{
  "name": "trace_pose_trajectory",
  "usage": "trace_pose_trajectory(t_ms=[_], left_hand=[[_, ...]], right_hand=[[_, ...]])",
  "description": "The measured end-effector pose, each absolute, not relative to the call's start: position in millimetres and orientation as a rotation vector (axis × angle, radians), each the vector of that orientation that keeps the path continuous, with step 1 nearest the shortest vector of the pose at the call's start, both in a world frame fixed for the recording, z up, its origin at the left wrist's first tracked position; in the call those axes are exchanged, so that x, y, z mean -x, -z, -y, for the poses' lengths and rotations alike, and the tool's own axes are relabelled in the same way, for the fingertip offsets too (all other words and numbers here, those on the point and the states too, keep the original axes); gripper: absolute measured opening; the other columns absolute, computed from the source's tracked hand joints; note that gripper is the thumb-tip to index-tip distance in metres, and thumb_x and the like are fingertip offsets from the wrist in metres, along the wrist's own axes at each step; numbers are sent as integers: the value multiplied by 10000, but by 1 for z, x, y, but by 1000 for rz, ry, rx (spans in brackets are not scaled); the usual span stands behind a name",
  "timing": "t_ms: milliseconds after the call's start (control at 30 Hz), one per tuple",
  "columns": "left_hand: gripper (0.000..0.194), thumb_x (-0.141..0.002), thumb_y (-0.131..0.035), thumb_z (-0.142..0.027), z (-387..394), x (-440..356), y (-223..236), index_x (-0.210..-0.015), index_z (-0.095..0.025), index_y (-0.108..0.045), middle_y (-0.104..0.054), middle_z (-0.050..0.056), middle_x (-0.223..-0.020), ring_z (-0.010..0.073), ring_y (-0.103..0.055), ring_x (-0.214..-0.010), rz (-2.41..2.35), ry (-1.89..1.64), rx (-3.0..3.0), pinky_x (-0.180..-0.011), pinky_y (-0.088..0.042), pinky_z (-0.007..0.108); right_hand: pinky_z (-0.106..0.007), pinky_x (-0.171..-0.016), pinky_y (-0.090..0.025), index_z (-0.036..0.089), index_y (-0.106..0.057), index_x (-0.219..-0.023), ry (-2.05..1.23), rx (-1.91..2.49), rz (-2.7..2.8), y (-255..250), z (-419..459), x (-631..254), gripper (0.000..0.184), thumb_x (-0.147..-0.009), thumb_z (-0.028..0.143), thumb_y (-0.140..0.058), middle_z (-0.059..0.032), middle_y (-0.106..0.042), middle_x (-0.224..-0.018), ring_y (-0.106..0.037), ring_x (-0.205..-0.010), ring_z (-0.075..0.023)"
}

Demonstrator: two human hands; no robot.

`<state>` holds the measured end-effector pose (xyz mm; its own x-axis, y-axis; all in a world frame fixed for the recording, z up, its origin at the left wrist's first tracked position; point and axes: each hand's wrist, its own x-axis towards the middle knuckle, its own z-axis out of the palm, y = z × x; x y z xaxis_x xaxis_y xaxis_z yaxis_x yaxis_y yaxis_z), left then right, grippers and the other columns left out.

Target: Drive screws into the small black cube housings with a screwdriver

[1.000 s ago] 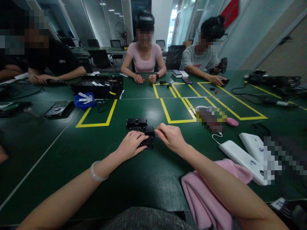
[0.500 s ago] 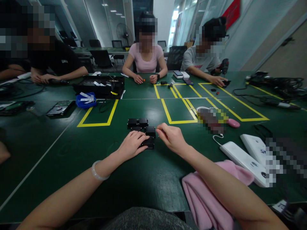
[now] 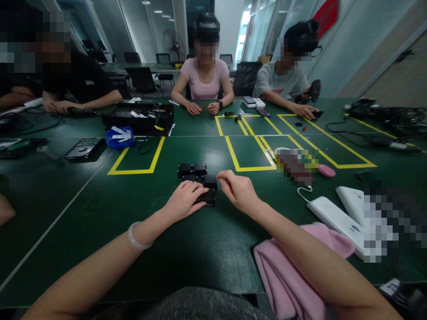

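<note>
Several small black rectangular blocks (image 3: 200, 169) with shiny points along their edges stand grouped on the green table. My left hand (image 3: 183, 196) lies over the nearest black block (image 3: 209, 197), its thumb along the near side and its fingers across the top, gripping it in place. Part of that block and of its neighbours is hidden under the hand. Just to the right, my right hand (image 3: 237, 189) is closed in a pinch by the right edge of a raised black block (image 3: 210, 179). What lies between those fingertips is too small to make out.
A pink cloth (image 3: 287, 275) lies under my right forearm, with a white power bank (image 3: 336, 222) and a pink oval object (image 3: 326, 170) beyond. Ahead left are a blue tray (image 3: 120, 141), a hard drive (image 3: 84, 149) and a black case (image 3: 138, 120). Co-workers sit across the table.
Both hands stay in nearly the same place at the blocks. The view shifts slightly; no block visibly moves.
</note>
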<state>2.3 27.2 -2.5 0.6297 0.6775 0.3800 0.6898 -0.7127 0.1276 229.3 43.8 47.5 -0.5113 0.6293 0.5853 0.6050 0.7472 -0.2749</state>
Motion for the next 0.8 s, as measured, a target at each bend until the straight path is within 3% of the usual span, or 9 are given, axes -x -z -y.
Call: trace_pose_trajectory(t_ms=[267, 467, 667, 800], left_hand=[[329, -933, -619, -305, -27, -2, 2, -1234, -174, -586, -648, 128, -1177, 282, -605, -1088, 1189, 621, 2812, -960, -472, 469], [340, -920, -650, -303, -27, -2, 2, -1220, -161, -578, -651, 119, -1160, 283, -612, -1065, 1157, 620, 2780, -950, -477, 452], [340, -923, -646, -305, -27, -3, 1, -1222, -158, -577, -652, 122, -1163, 283, -611, -1073, 1163, 603, 2796, -947, -476, 450], [330, -928, -636, -300, -27, -3, 1, -1228, -173, -582, -649, 120, -1170, 282, -610, -1079, 1177, 617, 2797, -954, -471, 458]], right_hand=[[-238, -581, -382, 190, -631, -923, -37, 932, 2259, -48, -43, -231, 308, -1025, 359, -394, -27, -653, -673, -586, -577, -139], [-238, -624, -417, 169, -624, -1023, 4, 882, 2222, -50, -41, -229, 269, -1015, 250, -367, -46, -692, -748, -621, -619, -139], [-244, -583, -388, 181, -637, -931, 44, 918, 2266, -47, -42, -230, 319, -1026, 344, -380, -31, -660, -662, -591, -566, -143], [-233, -614, -417, 165, -634, -1005, 68, 899, 2233, -47, -42, -229, 299, -1019, 255, -350, -46, -703, -737, -622, -600, -135]])
